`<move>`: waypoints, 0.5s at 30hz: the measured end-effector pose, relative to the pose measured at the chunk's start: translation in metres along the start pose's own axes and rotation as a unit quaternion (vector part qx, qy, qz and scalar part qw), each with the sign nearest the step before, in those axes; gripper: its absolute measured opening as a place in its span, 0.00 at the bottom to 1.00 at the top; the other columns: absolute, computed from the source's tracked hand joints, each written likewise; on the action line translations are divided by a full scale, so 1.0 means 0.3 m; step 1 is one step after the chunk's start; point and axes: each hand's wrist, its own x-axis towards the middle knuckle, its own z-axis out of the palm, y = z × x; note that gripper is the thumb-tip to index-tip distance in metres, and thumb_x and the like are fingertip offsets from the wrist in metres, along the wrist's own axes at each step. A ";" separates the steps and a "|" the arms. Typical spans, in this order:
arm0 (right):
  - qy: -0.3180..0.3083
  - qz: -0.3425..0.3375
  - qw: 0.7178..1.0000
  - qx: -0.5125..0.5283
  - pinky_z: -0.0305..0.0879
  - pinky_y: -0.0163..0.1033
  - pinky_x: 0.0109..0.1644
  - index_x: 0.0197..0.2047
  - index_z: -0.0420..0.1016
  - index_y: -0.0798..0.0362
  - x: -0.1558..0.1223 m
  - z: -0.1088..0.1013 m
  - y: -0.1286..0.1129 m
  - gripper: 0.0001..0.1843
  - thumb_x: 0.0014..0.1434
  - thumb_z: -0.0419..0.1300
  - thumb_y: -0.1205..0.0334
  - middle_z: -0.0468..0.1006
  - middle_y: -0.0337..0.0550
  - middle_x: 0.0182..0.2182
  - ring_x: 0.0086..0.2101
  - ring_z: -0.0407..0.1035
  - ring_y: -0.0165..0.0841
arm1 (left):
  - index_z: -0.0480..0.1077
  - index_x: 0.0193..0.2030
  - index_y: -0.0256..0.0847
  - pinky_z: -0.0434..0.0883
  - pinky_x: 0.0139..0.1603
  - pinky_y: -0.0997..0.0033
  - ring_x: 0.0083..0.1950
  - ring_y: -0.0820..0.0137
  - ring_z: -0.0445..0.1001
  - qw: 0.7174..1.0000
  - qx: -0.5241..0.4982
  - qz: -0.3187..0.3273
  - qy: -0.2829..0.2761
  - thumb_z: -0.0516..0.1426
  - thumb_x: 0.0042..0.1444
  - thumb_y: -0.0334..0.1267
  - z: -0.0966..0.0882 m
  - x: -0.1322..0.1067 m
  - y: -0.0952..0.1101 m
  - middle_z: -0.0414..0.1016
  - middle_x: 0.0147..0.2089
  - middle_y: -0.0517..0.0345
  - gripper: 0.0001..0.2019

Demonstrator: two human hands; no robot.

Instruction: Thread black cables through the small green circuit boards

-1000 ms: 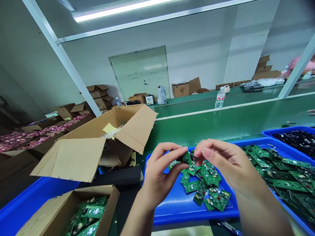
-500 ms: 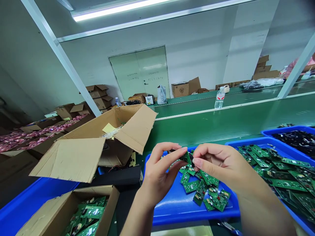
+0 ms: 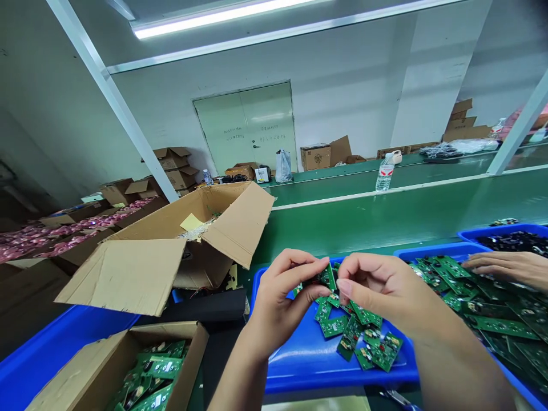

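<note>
My left hand (image 3: pixel 285 291) pinches a small green circuit board (image 3: pixel 329 277) by its edges, between thumb and fingers, tilted on edge above a blue tray (image 3: pixel 299 365). Right beside it, my right hand (image 3: pixel 377 285) has thumb and fingertips closed close to the board's edge. A bit of something dark shows between the board and these fingertips; what they hold, if anything, is hidden. Below both hands, several loose circuit boards (image 3: pixel 351 337) with small components lie in the tray.
Another person's hand (image 3: pixel 509 268) reaches over a second blue tray (image 3: pixel 422 249) heaped with boards. Black parts (image 3: pixel 520 242) fill a tray behind. At left stand a carton (image 3: pixel 194 337) of boards and a large open box (image 3: pixel 124 268). Pliers-like handles (image 3: pixel 400 398) lie at the front.
Another person's hand has come in from the right over the heaped boards. The board in my left hand has turned slightly, and the round black part by my right fingertips shows less.
</note>
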 end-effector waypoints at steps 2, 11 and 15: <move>0.017 -0.004 1.000 -0.020 0.64 0.33 0.29 0.26 0.71 0.52 0.001 0.005 0.001 0.12 0.55 0.62 0.54 0.73 0.38 0.22 0.24 0.66 0.28 | 0.74 0.54 0.48 0.75 0.42 0.74 0.40 0.71 0.75 1.000 0.005 -0.001 -0.004 0.63 0.57 0.33 0.000 -0.002 -0.004 0.75 0.41 0.54 0.18; 0.025 -0.015 0.996 -0.086 0.64 0.32 0.27 0.27 0.70 0.52 0.018 -0.002 0.022 0.08 0.56 0.59 0.59 0.74 0.38 0.22 0.24 0.66 0.29 | 0.74 0.54 0.46 0.76 0.39 0.74 0.40 0.70 0.76 0.998 0.056 0.006 -0.007 0.62 0.57 0.31 0.013 -0.002 -0.020 0.74 0.40 0.54 0.18; 0.029 0.040 0.991 -0.125 0.65 0.35 0.27 0.30 0.70 0.52 0.031 -0.020 0.046 0.13 0.59 0.58 0.51 0.73 0.38 0.22 0.23 0.68 0.30 | 0.75 0.53 0.46 0.76 0.39 0.73 0.38 0.70 0.76 0.999 0.039 -0.023 0.003 0.61 0.58 0.33 0.021 -0.001 -0.020 0.75 0.40 0.54 0.16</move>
